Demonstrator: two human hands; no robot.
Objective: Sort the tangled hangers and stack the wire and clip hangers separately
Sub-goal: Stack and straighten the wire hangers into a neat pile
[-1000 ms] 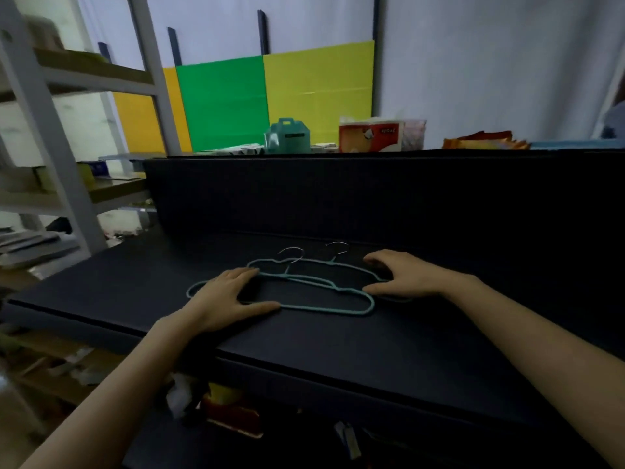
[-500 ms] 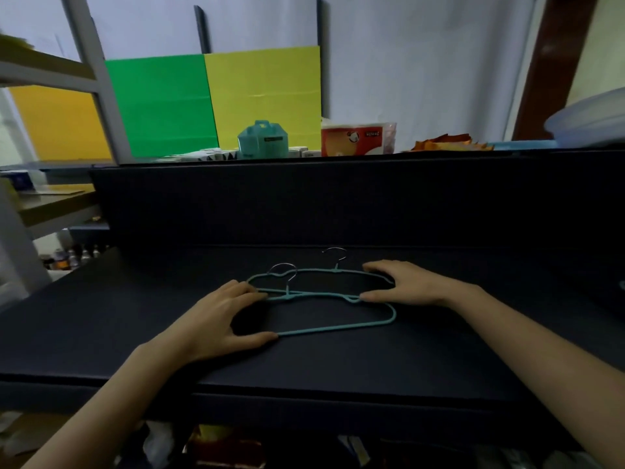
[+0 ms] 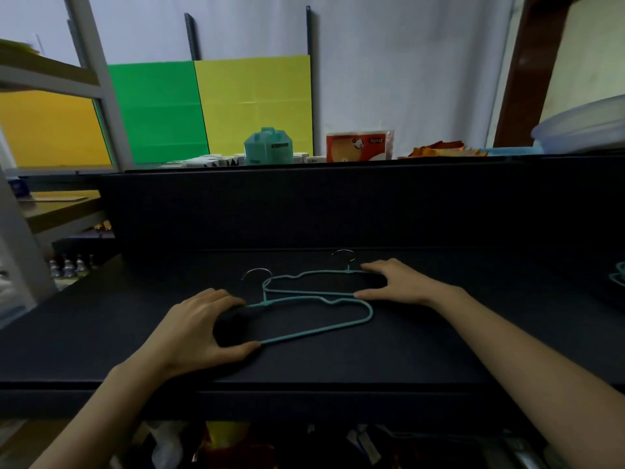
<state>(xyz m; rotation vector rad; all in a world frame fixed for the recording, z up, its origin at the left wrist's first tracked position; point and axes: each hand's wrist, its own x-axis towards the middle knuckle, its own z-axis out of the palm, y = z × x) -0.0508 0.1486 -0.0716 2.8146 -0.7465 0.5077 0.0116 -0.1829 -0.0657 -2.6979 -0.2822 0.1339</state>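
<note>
Two teal wire hangers lie flat on the black worktop (image 3: 439,350), overlapping near its middle. The near hanger (image 3: 371,313) has its metal hook (image 3: 257,272) pointing to 12 o'clock and its rounded right shoulder at 3 o'clock. The far hanger (image 3: 311,293) sits just behind it, shifted toward 2 o'clock, with its own hook (image 3: 343,253) close to the dark back panel (image 3: 338,208). The far hanger's lower bar crosses the neck of the near one, so the two touch there.

The left hand (image 3: 199,330) covers the near hanger's 9 o'clock end. Its curled fingers lie over the upper wire and its thumb presses the lower bar, grasping that end. The right hand (image 3: 395,282) grasps the far hanger's 3 o'clock end the same way, fingers on the top wire and thumb tip at the end of the lower bar. Both forearms reach in from 6 o'clock.

At the frame's 3 o'clock edge a bit of another teal wire shape (image 3: 620,275) shows, cut off.

Above the back panel, at 12 o'clock, stand a teal carton (image 3: 269,147) and a red-and-white tissue pack (image 3: 358,147). Green (image 3: 155,110) and yellow (image 3: 253,103) boards lean on the wall behind them. A grey shelf frame (image 3: 98,79) rises at 10 o'clock.
</note>
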